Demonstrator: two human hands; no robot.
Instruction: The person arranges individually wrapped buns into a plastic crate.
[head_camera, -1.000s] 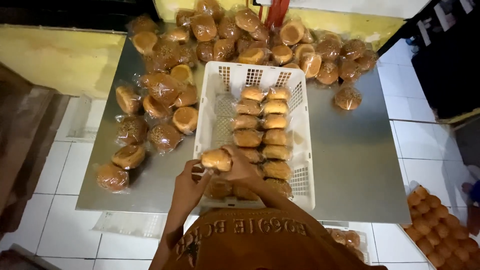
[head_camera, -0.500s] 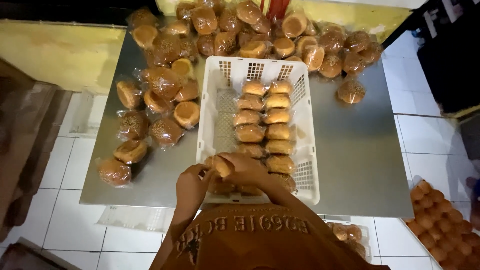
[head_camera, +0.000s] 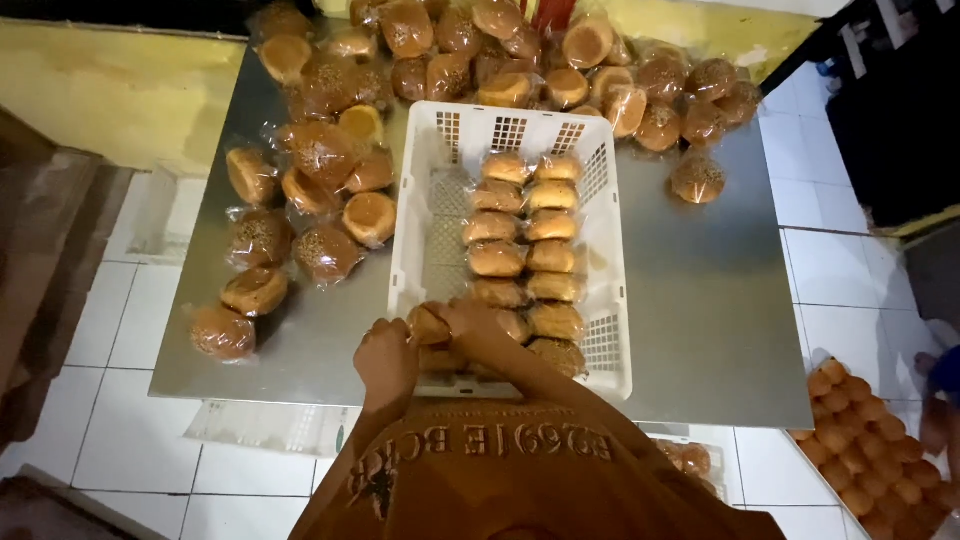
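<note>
1. Head view: a wrapped bun (head_camera: 428, 322) is gripped by fingers of both the left hand (head_camera: 386, 362) and right hand (head_camera: 470, 322) over the white crate (head_camera: 612, 300), near corner.
2. Two bun rows (head_camera: 525, 255) are packed tightly; loose buns (head_camera: 320, 150) are left on the steel table (head_camera: 700, 300).

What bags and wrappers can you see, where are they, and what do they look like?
Wrapped bun: round, golden brown in clear plastic, held by left hand and right hand at the crate's near end.
Wrapped buns in crate: two rows inside the white plastic crate.
Loose wrapped buns: heaped on the metal table, left and far side.
Lone bun: right of the crate.
</note>
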